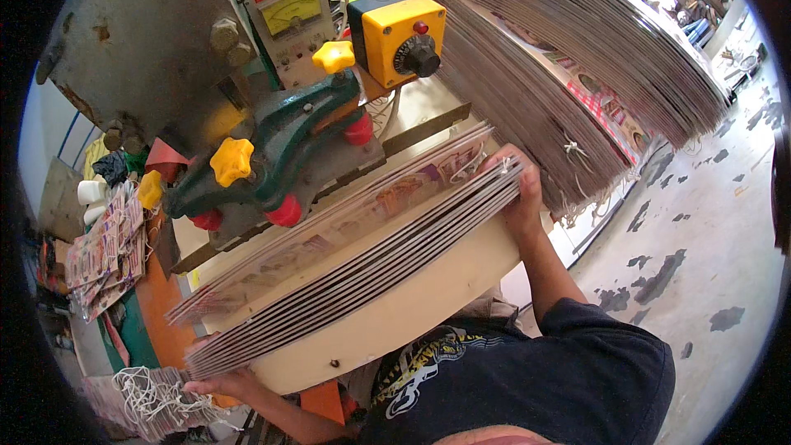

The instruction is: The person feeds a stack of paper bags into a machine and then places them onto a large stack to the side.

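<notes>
Between my two hands is a stack of flat printed bags (362, 264), held on edge above a cream worktable (395, 317), their pale edges fanned in lines. My right hand (517, 189) is closed around its upper right end, where a bit of white cord shows. At the lower left end my left hand (221, 381) grips the stack, its fingers partly hidden beneath. Just behind, more printed bags (329, 235) stand parallel to the stack, blurred. Beyond them is the machine's dark green clamp (284, 144), with yellow star knobs (231, 161) and red pads (284, 211).
A long metal bar (428, 129) runs under the clamp. A yellow control box (404, 37) with a black dial sits behind. Tall piles of flat bags (577, 33) crowd the right. More bags (111, 247) and tangled white cords (156, 395) lie at left.
</notes>
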The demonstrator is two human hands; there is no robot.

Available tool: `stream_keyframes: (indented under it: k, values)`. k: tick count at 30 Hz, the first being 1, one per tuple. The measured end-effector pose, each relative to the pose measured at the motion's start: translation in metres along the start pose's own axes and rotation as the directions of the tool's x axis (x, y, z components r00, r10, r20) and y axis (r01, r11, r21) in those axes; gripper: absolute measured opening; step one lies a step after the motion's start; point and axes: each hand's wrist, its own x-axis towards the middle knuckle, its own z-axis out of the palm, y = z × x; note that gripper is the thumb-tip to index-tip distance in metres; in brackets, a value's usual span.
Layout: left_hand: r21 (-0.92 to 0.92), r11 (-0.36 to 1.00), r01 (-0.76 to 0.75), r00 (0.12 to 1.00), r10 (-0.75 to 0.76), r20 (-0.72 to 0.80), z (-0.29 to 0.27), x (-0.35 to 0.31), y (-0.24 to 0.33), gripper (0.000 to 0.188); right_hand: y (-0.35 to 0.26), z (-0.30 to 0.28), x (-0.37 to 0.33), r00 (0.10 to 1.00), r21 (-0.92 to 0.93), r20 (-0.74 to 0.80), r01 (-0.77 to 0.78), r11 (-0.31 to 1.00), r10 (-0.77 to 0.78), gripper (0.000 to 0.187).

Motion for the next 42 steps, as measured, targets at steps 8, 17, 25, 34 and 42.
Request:
stream_keyframes:
  k: [8,17,25,34,42]
  values:
    - [-0.003,0.998,0.057,0.996,-0.057,-0.064,0.009,-0.003,0.010,0.089,-0.001,0.002,0.001,1.000,0.018,-0.005,-0.005,1.000,0.005,0.070]
    - [0.036,0.999,0.020,0.999,-0.018,-0.029,0.013,-0.005,0.013,0.087,-0.002,0.002,0.000,1.000,-0.002,-0.015,-0.002,1.000,0.002,0.068]
    - [0.036,0.999,0.034,0.999,-0.032,-0.040,0.009,-0.002,0.011,0.087,-0.007,0.006,-0.001,1.000,0.012,-0.006,0.011,1.000,-0.011,0.065]
    - [0.043,0.999,0.009,0.998,-0.012,0.070,0.014,-0.006,0.015,0.084,-0.003,0.004,0.000,1.000,0.020,-0.006,0.000,1.000,0.000,0.069]
    - [0.059,0.998,-0.024,0.997,0.019,0.075,0.012,-0.006,0.015,0.085,0.001,0.000,0.001,1.000,-0.005,-0.001,0.005,1.000,-0.005,0.071]
